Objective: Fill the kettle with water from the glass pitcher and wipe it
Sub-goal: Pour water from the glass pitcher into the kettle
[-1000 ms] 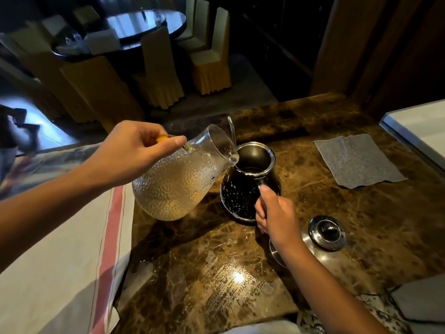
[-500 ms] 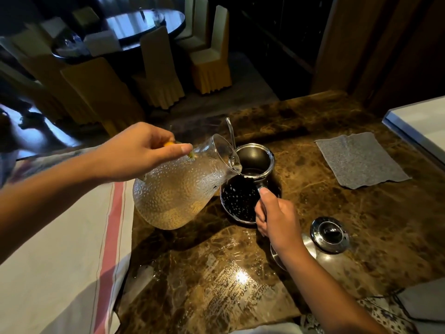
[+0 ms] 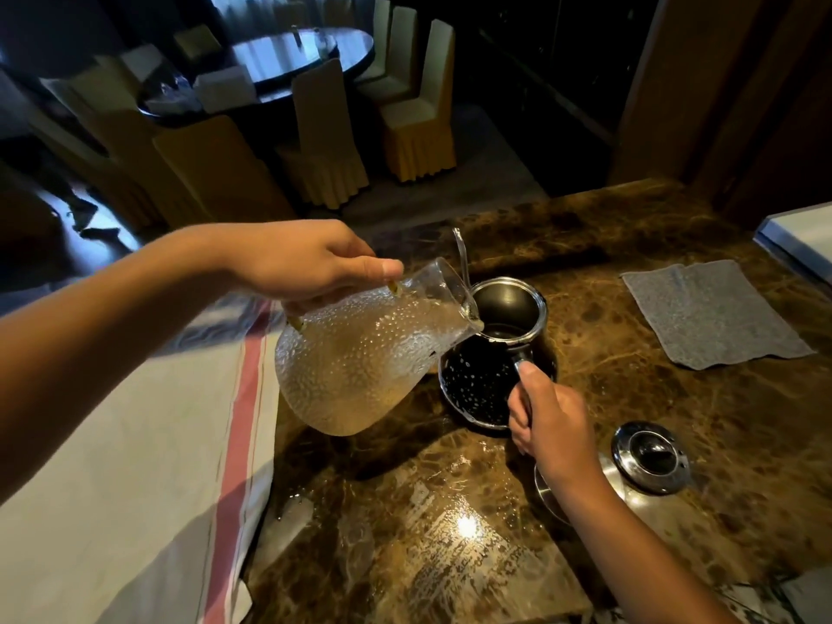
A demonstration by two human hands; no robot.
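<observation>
A dimpled glass pitcher (image 3: 360, 362) with water in it is tilted to the right, its spout over the mouth of the kettle (image 3: 488, 376). My left hand (image 3: 306, 258) grips the pitcher by its handle near the neck. The kettle is dark and speckled with a shiny steel rim, standing open on the brown marble counter (image 3: 675, 421). My right hand (image 3: 551, 425) is closed around the kettle's handle on its near side. The kettle's steel lid (image 3: 650, 457) lies on the counter to the right. A grey cloth (image 3: 711, 313) lies flat further right.
A white cloth with a red stripe (image 3: 135, 443) covers the surface to the left of the counter. A white tray edge (image 3: 801, 236) sits at the far right. Beyond the counter stand a dark round table (image 3: 288, 56) and several covered chairs.
The pitcher has tipped a little further and shifted right, its spout now over the kettle's rim. My right hand has stayed on the kettle's handle.
</observation>
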